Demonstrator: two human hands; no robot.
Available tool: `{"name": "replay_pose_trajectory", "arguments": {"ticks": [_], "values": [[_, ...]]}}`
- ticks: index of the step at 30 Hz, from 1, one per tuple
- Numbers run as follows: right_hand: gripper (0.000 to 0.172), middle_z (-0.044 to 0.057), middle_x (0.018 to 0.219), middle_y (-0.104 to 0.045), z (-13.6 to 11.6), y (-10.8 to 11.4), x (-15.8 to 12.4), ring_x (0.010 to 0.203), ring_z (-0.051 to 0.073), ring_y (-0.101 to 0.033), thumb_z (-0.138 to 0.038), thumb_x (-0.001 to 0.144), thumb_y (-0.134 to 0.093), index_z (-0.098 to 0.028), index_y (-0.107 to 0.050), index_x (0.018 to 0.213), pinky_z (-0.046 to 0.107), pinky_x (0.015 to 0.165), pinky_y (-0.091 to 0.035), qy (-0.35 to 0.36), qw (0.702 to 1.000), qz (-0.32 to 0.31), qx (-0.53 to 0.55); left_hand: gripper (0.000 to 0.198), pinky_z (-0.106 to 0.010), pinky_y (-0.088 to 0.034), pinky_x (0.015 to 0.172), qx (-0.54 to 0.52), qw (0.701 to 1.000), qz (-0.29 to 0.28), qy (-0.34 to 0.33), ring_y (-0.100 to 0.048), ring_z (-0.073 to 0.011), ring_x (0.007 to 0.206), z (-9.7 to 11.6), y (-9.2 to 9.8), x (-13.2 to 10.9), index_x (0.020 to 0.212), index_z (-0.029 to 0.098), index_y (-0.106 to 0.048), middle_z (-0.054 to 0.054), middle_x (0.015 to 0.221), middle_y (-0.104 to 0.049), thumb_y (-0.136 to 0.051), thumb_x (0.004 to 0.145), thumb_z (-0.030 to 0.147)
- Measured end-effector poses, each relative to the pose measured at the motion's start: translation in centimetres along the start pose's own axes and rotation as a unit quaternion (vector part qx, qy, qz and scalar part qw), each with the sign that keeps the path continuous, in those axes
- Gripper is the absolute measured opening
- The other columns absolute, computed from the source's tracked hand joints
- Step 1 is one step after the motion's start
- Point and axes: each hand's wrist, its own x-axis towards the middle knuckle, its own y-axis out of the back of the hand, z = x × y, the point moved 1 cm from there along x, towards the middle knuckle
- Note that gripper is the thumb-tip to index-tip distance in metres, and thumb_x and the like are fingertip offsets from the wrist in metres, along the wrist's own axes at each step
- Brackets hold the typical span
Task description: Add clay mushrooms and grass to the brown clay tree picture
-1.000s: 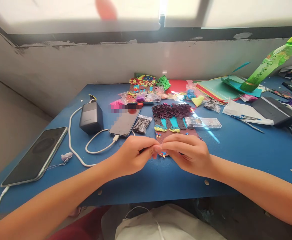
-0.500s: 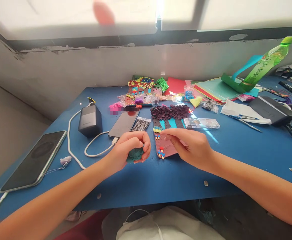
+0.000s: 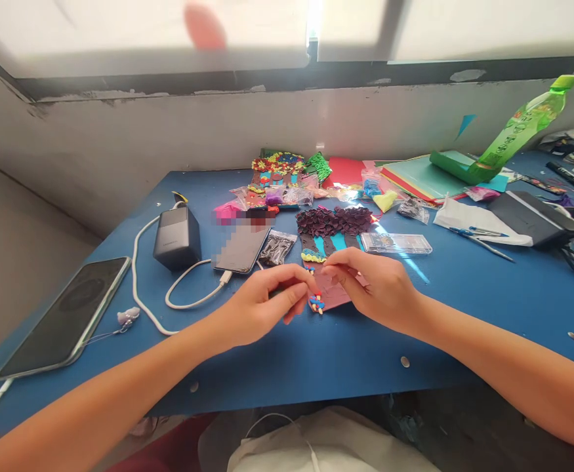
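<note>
Nearest me, the left hand curls by the near left edge of a clay picture; the right hand, fingertips drawn together, overlaps its right side, closer. I can't tell whether either grips anything. The picture's long axis points away across a blue table toward a pale wall.

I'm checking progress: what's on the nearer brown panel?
The brown panel has dark purple ruffles at its far end, red and blue pieces nearer; anything behind the right hand is hidden.
</note>
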Motion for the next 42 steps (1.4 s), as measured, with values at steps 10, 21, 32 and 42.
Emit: {"name": "replay_pose_trajectory", "arguments": {"ticks": [10, 21, 32, 42], "values": [[0.025, -0.010, 0.048, -0.040, 0.5, -0.1, 0.0, 0.039, 0.006, -0.031, -0.015, 0.091, -0.050, -0.023, -0.035, 0.072, 0.018, 0.040, -0.026, 0.021, 1.000, -0.013, 0.012, 0.027, -0.025, -0.032, 0.046, 0.444, 0.855, 0.039, -0.264, -0.050, -0.0119, 0.049, -1.3, -0.9, -0.8, 0.083, 0.014, -0.066, -0.001, 0.058, -0.057, -0.041, 0.094, 0.017], [0.031, -0.009, 0.049, -0.041, 0.4, -0.5, -0.1, 0.040, 0.006, -0.034, -0.016, 0.092, -0.050, -0.023, -0.029, 0.070, 0.018, 0.042, -0.027, 0.052, 0.998, -0.032, 0.025, 0.032, -0.026, -0.031, 0.046, 0.499, 0.825, 0.010, -0.266, -0.054, -0.0120, 0.051, -1.1, -0.4, -0.7, 0.102, 0.014, -0.065, 0.000, 0.062, -0.060, -0.034, 0.096, 0.016], [0.013, 0.005, 0.089, -0.070, 0.6, -0.7, -0.8, 0.085, 0.014, -0.066, -0.028, 0.093, -0.059, -0.018, -0.056, 0.100, 0.024, 0.072, -0.054, 0.054, 0.996, -0.059, 0.029, 0.034, -0.026, -0.036, 0.048, 0.492, 0.843, -0.043, -0.211, -0.060, -0.0130, 0.056, -1.4, -0.1, -0.8, 0.095, 0.016, -0.068, -0.002, 0.066, -0.065, -0.034, 0.096, 0.019], [0.040, 0.005, 0.071, -0.062, 1.0, 0.1, -3.1, 0.061, 0.015, -0.056, -0.036, 0.102, -0.035, -0.005, -0.052, 0.121, 0.027, 0.054, -0.045, 0.184, 0.966, -0.169, -0.070, 0.032, -0.027, -0.040, 0.050, 0.462, 0.871, -0.089, -0.140, -0.062, -0.0158, 0.056, -1.7, 0.5, -0.7, 0.107, 0.021, -0.072, -0.002, 0.066, -0.068, -0.043, 0.093, 0.022]]}}
